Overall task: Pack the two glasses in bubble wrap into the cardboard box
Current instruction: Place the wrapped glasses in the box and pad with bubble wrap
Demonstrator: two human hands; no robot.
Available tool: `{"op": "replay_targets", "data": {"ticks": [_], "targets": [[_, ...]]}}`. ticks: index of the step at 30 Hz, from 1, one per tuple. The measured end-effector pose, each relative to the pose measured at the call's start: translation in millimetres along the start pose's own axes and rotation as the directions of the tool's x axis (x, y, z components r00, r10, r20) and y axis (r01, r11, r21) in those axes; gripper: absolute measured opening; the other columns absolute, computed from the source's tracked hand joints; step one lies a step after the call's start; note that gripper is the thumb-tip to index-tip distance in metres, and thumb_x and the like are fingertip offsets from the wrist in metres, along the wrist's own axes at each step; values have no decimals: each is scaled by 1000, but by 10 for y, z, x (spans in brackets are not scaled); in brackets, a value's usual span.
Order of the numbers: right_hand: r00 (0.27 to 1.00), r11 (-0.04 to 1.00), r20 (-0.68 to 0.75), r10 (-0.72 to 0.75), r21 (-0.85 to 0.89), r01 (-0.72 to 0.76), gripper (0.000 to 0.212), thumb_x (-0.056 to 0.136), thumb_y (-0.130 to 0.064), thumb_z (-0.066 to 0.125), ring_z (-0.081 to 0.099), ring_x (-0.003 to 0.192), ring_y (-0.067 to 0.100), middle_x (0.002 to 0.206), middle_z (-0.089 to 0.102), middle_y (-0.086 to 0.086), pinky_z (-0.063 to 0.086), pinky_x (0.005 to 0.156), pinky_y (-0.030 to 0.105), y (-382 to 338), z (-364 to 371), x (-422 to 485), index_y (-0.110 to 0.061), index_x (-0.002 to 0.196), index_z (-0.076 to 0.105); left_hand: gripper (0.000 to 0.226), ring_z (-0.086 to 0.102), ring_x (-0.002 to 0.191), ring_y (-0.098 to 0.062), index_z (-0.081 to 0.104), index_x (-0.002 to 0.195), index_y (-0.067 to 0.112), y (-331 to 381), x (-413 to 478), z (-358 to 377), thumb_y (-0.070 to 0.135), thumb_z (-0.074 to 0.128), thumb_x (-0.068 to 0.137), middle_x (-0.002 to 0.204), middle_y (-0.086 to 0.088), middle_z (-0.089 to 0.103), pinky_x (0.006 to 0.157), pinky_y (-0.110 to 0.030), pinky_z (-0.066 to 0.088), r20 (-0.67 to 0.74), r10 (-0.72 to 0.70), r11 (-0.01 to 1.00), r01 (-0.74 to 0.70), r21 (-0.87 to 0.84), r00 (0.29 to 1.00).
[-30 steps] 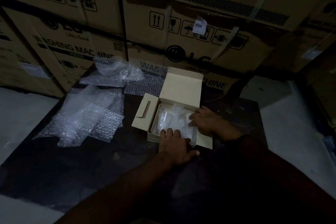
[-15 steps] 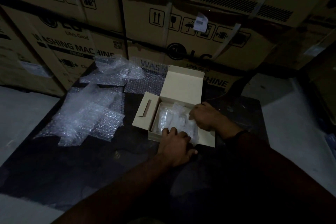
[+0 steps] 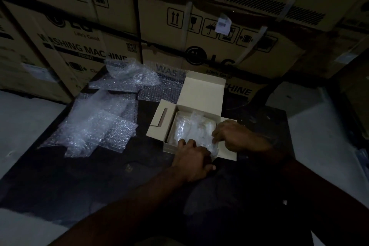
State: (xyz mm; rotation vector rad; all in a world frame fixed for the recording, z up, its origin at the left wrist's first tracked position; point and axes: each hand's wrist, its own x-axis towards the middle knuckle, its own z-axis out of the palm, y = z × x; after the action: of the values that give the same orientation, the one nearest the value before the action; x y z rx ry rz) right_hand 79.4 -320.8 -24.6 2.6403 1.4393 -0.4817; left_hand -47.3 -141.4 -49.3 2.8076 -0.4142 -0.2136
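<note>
cardboard box point(image 3: 201, 94): small, pale, on the dark desk point(image 3: 99, 175), lid standing open at its far side, left flap folded outward
bubble-wrapped glasses point(image 3: 189, 129): clear crinkled bundle lying inside the box; single glasses indistinct

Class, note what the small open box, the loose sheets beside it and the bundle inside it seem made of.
Small open box: pale matte cardboard, folded flaps. Loose sheets: clear glossy plastic bubble wrap, rows of bubbles. Bundle: same wrap, probably around clear glass; too dim to be sure.
</note>
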Motion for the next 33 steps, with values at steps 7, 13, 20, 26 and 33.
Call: {"op": "replay_targets", "data": {"ticks": [7,13,20,26,33], "targets": [[943,980,289,162,-160,-119,54,86,-15,45,13,145,20,152,31,-12,1,115,53,-155,83,52,-37,135,48,50,40,118,-27,59,116,30,30,73,-62,66,47,84,117,0,63,100,-51,21,172,-65,997,59,41,983],[995,997,-81,59,60,-54,51,64,-3,45,55,116,21,117,65,-5,29,97,28,-124,-13,-51,-21,105,69,44,46,111,-22,59,115,30,52,24,-90,60,48,85,119,7,63,94,-44,22,-39,-15,999,13,-29,999],[992,993,110,61,-111,-49,52,74,-12,47,42,126,20,131,53,-7,20,109,44,-227,60,-28,-33,119,63,57,43,119,-27,54,125,31,41,23,-10,70,45,83,126,2,59,103,-51,18,143,-26,999,23,25,989],[958,987,248,146,-101,-124,49,85,-14,46,25,139,23,147,38,-4,9,116,48,-274,-53,24,-38,126,58,58,44,115,-26,62,113,31,117,86,-18,73,39,82,118,3,62,100,-51,18,118,-51,998,46,48,992],[964,966,94,248,-98,-239,41,86,-16,50,37,131,18,134,54,-7,14,113,41,-68,-19,200,-27,124,60,54,49,114,-25,56,120,30,98,39,53,68,46,83,122,3,62,100,-49,20,76,-20,1000,19,16,997]]}}
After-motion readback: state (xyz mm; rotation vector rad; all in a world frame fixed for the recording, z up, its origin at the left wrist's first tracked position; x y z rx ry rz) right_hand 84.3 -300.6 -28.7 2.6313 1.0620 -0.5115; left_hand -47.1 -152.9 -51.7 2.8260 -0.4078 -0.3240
